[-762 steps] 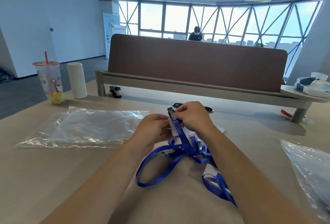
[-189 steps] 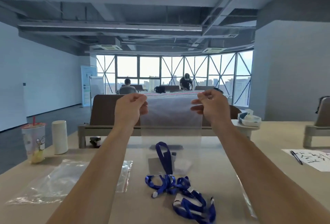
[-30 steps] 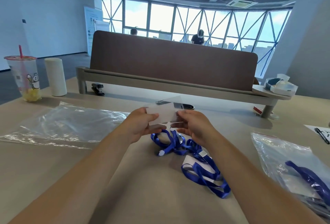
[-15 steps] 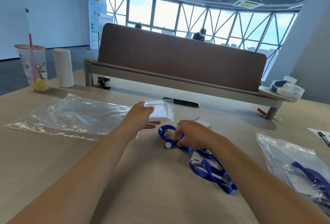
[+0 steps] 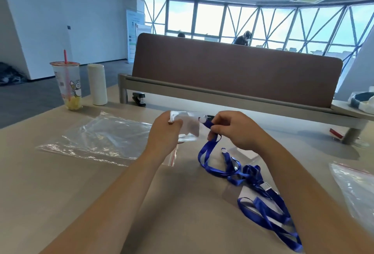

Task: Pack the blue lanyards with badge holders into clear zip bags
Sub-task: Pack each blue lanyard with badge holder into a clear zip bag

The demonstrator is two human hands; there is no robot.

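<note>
Just above the table (image 5: 70, 193), pinches a clear holder (image 5: 187, 127) by its left edge with the left hand (image 5: 164, 132), thumb in front and fingers curled behind. Grips the end of a blue lanyard (image 5: 208, 152) in the right hand (image 5: 232, 130), fingers curled round the strap, with the white-tipped clip (image 5: 204, 120) right at the holder's upper right corner; cannot tell whether clipped on.

Left of the grip, and partly under the left wrist: a flat clear bag (image 5: 105, 138) with a red zip line. Beyond that bag: a cup (image 5: 67, 85) with a red straw, a white roll (image 5: 97, 84), a black stapler (image 5: 139, 99). Straight past the grip: a brown divider (image 5: 232, 71). Below the right hand: a second holder (image 5: 242, 153) flat on the table. Nearer and right of the grip: a tangle (image 5: 263, 197) of blue straps. Far right: another bag (image 5: 356, 185).

Keeps the held holder roughly upright, face toward the camera. Hangs the strap down from the right hand to the table, its length then running right and nearer into the tangle.
</note>
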